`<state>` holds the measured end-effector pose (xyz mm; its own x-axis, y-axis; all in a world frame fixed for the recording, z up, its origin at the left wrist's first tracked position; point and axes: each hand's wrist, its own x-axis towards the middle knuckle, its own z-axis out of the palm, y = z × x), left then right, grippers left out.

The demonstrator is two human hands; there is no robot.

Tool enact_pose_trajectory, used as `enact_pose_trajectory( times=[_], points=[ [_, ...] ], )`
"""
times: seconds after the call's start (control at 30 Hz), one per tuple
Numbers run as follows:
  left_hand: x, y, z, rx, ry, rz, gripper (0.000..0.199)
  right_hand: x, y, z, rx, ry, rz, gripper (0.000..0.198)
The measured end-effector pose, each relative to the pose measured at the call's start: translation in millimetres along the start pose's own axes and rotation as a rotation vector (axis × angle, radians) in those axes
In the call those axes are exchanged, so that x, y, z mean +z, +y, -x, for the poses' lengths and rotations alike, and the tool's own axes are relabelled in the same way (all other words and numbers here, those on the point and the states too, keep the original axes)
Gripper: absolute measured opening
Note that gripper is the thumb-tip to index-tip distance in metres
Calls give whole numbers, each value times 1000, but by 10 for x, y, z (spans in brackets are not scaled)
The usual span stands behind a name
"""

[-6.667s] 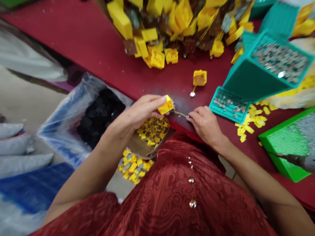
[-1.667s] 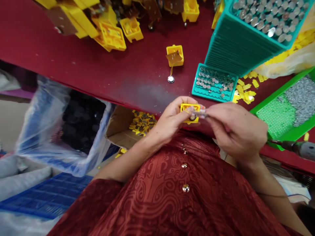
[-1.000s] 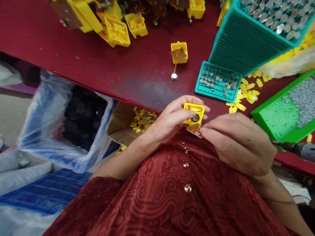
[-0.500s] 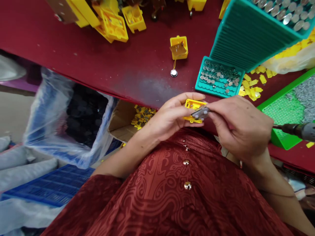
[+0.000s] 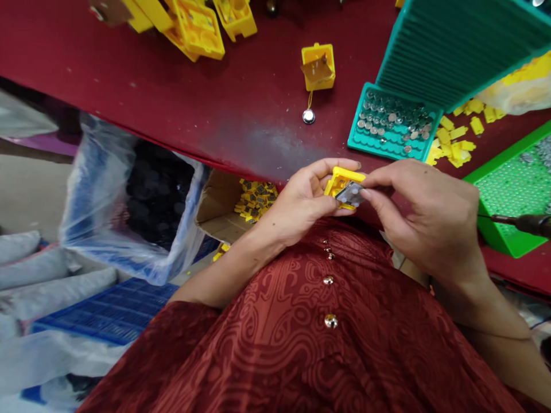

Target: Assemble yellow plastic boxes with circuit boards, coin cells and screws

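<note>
My one camera sits on my head — looking forward and down, close above my left hand (image 5: 306,194) and right hand (image 5: 424,215), the tabletop (image 5: 181,92) beyond them.

No text, label, brand, number or sign can be read anywhere in the head view.

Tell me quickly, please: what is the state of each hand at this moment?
Left hand: closed, holding the yellow plastic case.
Right hand: closed, pinching the circuit board at the case's opening.

Two grips (image 5: 306,194) (image 5: 426,215), one held case (image 5: 339,184)
</note>
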<state>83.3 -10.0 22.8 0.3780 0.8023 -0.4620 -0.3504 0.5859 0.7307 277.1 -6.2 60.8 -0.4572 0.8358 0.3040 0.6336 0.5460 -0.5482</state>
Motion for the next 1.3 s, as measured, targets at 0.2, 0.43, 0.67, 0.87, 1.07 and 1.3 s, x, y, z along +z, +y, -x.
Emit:
enact_pose_trajectory(
  times=[0.2,0.43,0.67,0.87,1.07,1.3],
  points=[
    [39,31,38,-7,-13,38,52,-18,-4,2,-29,-28,47,15],
    [51,30,55,37,-19,17,52,-31,8,-24,14,-52,39,18],
    [44,14,23,60,-17,-18,52,12,11,12,45,26,-31,13],
    [64,35,-11,28,-20,-34,59,14,30,44,13,98,-21,12],
    [106,25,-48,19,24,1,52,31,67,49,-45,106,-5,14],
    [98,-4,-64,38,-14,-14,57,29,144,23,-130,89,52,14]
  ],
)
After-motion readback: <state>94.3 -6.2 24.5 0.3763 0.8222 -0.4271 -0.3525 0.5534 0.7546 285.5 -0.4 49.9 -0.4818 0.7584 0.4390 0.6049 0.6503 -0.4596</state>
